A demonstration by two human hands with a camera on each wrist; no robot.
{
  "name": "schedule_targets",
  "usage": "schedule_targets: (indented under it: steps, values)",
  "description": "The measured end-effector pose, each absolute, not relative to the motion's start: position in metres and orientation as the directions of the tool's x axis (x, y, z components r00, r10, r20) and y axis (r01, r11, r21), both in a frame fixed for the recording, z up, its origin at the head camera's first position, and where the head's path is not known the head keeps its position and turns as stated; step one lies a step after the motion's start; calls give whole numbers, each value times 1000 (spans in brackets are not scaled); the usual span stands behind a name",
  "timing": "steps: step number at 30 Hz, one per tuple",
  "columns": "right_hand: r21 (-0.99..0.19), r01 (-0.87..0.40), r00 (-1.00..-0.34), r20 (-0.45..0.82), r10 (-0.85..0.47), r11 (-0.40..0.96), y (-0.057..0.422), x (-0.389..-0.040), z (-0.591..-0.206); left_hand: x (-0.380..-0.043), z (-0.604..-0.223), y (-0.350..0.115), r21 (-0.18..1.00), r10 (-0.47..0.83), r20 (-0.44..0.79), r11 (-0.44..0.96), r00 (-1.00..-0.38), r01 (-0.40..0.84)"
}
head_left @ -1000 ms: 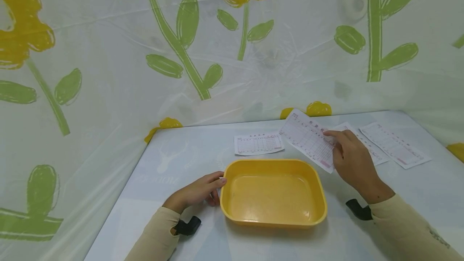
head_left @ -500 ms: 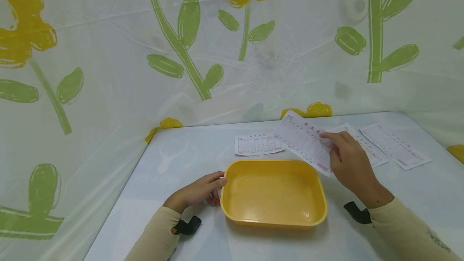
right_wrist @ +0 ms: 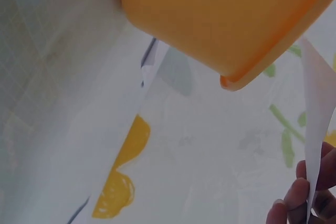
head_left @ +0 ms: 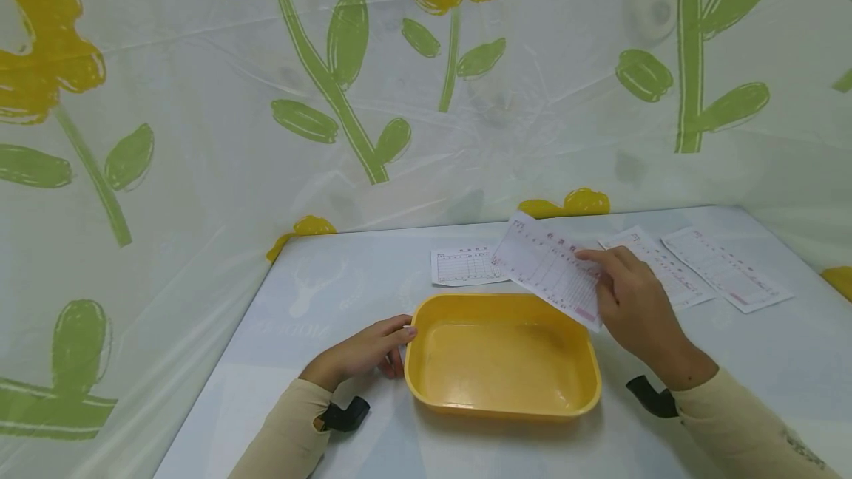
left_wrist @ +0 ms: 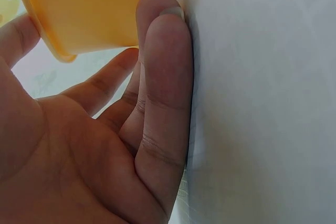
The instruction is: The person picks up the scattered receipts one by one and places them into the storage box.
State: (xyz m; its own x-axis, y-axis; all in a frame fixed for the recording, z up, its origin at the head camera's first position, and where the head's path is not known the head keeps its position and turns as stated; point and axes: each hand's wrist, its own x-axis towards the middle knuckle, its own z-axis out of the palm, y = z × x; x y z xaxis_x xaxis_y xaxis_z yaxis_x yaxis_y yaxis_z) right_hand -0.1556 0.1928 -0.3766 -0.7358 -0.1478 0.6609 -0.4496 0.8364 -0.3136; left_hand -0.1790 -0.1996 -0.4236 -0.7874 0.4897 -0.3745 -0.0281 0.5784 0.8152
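Note:
Between the thumb and fingers of my right hand [head_left: 642, 301], a printed paper receipt [head_left: 546, 265] is pinched by its lower right side. It tilts above the back right rim of a yellow plastic tray [head_left: 499, 409]. Seen from the right wrist, the receipt [right_wrist: 317, 114] is bowed and stands apart from the tray wall [right_wrist: 210, 14]. My left hand [head_left: 366, 350] rests at the tray's left side, its fingers loosely extended. In the left wrist view, the thumb [left_wrist: 21, 40] touches the rim, and other fingers lie low against the table beside the wall.
One receipt [head_left: 459, 266] lies behind the tray, partly covered by the held one. Two more receipts [head_left: 659, 268] lie at the right, one of them farther out [head_left: 728, 272]. A flower-printed curtain [head_left: 492, 154] borders the back of the white table [head_left: 299, 338].
My right hand has brought the held receipt left and slightly toward me, over the tray's back right corner. More of the receipt behind the hand now shows. The left hand and tray have stayed put.

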Motion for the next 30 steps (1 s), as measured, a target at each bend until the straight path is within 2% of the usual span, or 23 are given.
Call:
schedule_targets:
  steps: [30]
  values:
    - [-268,-575,-702,647,-297,773,177,-146,-381,-179,-425,-198,812,472,-385,582,-793,-48]
